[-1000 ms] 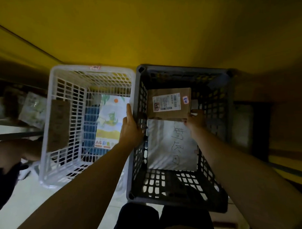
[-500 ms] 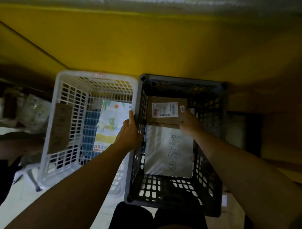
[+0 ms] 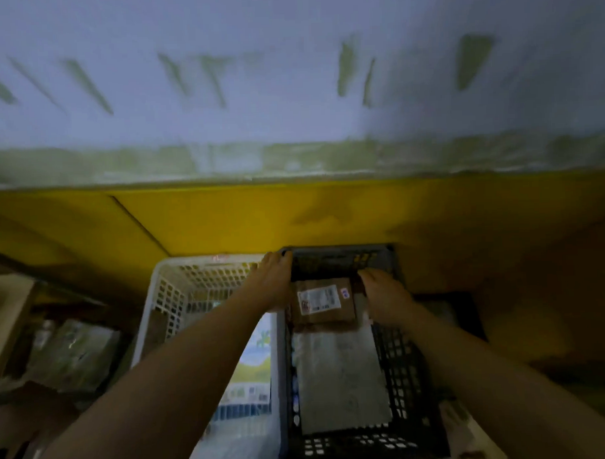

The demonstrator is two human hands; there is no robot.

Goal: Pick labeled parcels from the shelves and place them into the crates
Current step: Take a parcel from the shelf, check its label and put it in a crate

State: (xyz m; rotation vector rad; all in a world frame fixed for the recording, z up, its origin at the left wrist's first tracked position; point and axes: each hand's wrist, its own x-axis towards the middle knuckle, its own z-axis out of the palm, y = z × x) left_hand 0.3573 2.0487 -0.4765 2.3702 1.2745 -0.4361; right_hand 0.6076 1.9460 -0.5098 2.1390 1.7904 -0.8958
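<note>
The left hand's (image 3: 272, 283) fingers lie stretched out along the left rim of the dark crate (image 3: 415, 362), their tips near its far left corner, holding nothing that I can see. The right hand (image 3: 382, 291) is down inside that crate, fingers reaching toward the far wall, its side just beside the right edge of the brown parcel (image 3: 326, 314). The blur hides whether any finger actually pinches the parcel, so I cannot tell. The parcel sits at the far end of the dark crate, between the two hands, with its long axis running across the crate from left to right, slightly askew, and its broad face turned up. It is a small flat cardboard-brown packet with one white printed label (image 3: 319, 299) on top and one small round sticker (image 3: 344, 292) just right of that label (neither can be read). Its near edge overlaps a second parcel, a pale grey flat bag (image 3: 340, 375), whose long axis runs the other way, from the far end toward the near end of the crate floor. That makes two parcels in the dark crate. There are two crates in all, side by side and touching: the dark one on the right and a white crate (image 3: 150, 324) on the left, which holds one colourful printed pack (image 3: 259, 358). Dim shelves (image 3: 72, 350) with bagged goods stand further left.
</note>
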